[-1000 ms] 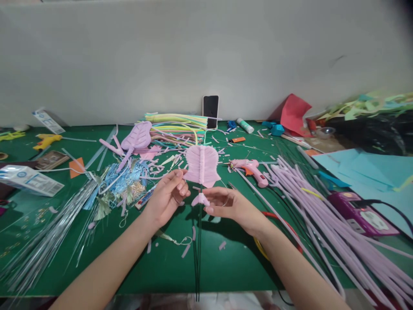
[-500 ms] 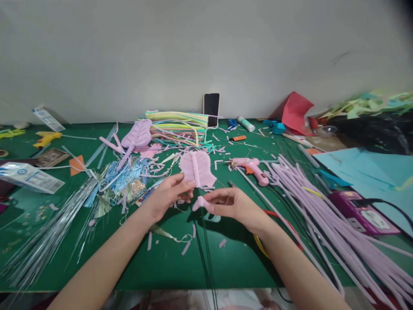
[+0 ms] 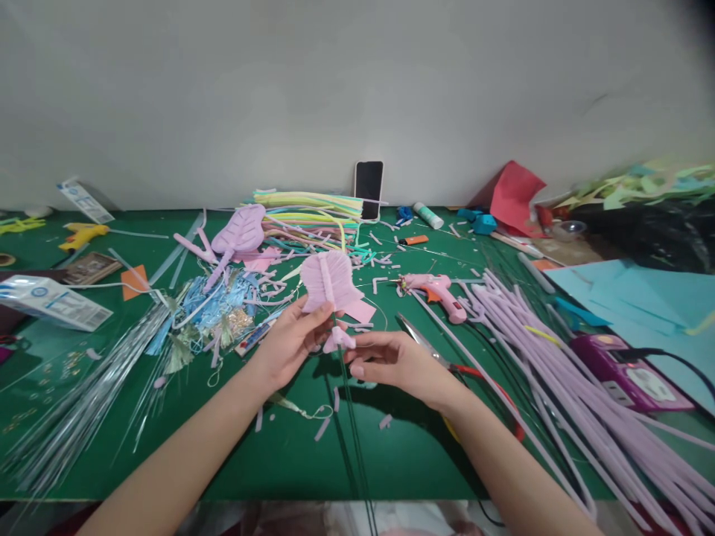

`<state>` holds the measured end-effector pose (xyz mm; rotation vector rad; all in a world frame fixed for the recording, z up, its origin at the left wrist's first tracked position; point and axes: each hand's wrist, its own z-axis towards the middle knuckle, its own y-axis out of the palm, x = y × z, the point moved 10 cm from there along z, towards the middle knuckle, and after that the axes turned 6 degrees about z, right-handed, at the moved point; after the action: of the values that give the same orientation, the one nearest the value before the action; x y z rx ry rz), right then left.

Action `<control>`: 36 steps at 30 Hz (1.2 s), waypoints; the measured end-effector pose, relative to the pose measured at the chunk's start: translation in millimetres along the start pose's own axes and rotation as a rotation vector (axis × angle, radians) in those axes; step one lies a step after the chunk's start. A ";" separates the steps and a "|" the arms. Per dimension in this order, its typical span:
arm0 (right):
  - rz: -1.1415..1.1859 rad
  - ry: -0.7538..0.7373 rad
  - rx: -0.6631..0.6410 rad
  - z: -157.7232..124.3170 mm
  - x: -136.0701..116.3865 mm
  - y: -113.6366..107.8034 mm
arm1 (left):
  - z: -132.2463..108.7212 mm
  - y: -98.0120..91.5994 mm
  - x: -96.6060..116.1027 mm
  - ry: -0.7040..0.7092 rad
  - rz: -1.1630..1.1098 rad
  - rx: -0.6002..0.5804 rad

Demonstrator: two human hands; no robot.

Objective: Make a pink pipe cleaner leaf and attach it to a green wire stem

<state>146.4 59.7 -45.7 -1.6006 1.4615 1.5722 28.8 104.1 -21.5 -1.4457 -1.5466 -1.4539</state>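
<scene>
A pink leaf-shaped pipe-cleaner piece (image 3: pixel 327 275) with a raised centre rib is pinched at its lower end by my left hand (image 3: pixel 293 339). Just below it, a small pink bow-shaped piece (image 3: pixel 338 340) sits on thin dark green wires (image 3: pixel 351 428) that run down past the table's front edge. My right hand (image 3: pixel 396 366) is closed with its fingertips at the right end of this small piece. A pink paper square (image 3: pixel 360 311) lies behind the fingers. Red-handled scissors (image 3: pixel 420 336) are partly hidden under my right hand and forearm.
A pink glue gun (image 3: pixel 439 292) lies right of centre, near a pile of lilac pipe cleaners (image 3: pixel 553 387) and a purple box (image 3: pixel 625 372). Blue tassels (image 3: pixel 215 305) and silvery strands (image 3: pixel 100 402) spread leftward. A finished lilac leaf (image 3: pixel 240 229) and a phone (image 3: pixel 369 188) are farther back.
The leaf piece has shifted slightly left and tilted, now pinched in my left hand. My right hand and the small bow-shaped piece moved up and left towards it. More of the scissors shows.
</scene>
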 end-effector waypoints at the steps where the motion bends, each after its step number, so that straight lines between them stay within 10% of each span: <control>1: -0.012 0.005 0.010 0.0 0.9 1.0 | 0.2 -1.9 0.5 0.010 0.003 0.015; 10: -0.042 0.020 0.033 -0.4 1.1 11.6 | -1.3 -2.0 14.9 0.113 0.022 0.068; 22: 0.001 0.079 -0.264 -6.9 3.8 46.8 | -6.4 5.9 6.3 0.073 0.136 0.058; 29: -0.773 -0.161 0.307 -27.5 -43.2 -0.8 | -2.7 -6.0 20.3 0.148 -0.054 0.146; 36: -1.259 -0.800 0.461 -42.0 -91.3 56.2 | -4.3 -3.4 19.1 0.157 -0.098 0.149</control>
<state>134.4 36.7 66.5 -0.9887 0.1780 0.8036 19.6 106.6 -4.1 -1.1571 -1.6088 -1.4379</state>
